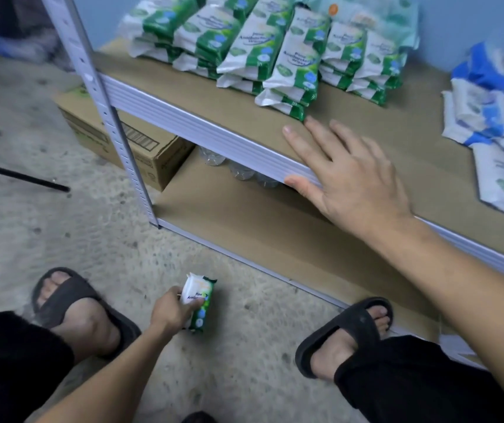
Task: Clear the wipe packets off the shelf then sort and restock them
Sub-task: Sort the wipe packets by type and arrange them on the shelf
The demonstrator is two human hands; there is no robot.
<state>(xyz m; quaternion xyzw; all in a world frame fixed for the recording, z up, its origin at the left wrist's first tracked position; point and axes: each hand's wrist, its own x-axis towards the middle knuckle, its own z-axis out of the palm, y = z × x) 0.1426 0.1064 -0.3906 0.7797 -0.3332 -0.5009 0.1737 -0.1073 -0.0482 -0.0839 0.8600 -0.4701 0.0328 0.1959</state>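
Concrete floor (244,377): left hand (171,312) grips green wipe packet (204,311); right hand (348,181) spread flat on shelf (183,96)

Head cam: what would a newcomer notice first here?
Stacked green wipe packets fill the back of the shelf, with blue packets at its right end. The right hand rests flat on the shelf's front edge; the left hand grips a single green packet down by the floor.

A stockroom or shop back room: a metal rack (107,117) with board shelves (382,148) carries stacked retail wipe packets (275,50), a cardboard carton (128,148) sits on the bare concrete floor (31,209), against painted walls.
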